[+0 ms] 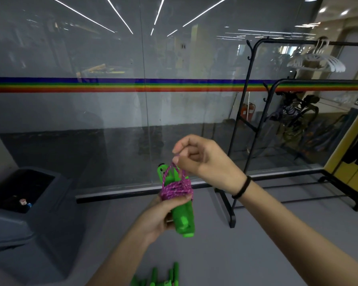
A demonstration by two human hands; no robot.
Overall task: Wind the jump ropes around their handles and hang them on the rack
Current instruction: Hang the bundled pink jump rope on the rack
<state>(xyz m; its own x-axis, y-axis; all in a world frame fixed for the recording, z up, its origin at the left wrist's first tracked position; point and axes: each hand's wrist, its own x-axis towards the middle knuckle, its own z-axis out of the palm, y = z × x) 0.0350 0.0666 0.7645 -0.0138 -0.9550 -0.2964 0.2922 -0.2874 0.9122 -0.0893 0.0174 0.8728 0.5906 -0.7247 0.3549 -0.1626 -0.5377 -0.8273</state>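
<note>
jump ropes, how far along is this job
Nearly done: the purple rope is wound around the green handles, which the left hand grips. In hand: the right hand pinches its free loop. Left: hanging it on the rack, then the other handles below.

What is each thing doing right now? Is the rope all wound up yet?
rope: mostly wound round the handles, one loop pulled up
handles: side by side, wrapped, held
left hand: holds the handles
right hand: pinches the rope loop
rack: standing, this rope not yet on it
hangers: hanging on the rack's top bar
bin: open
</note>
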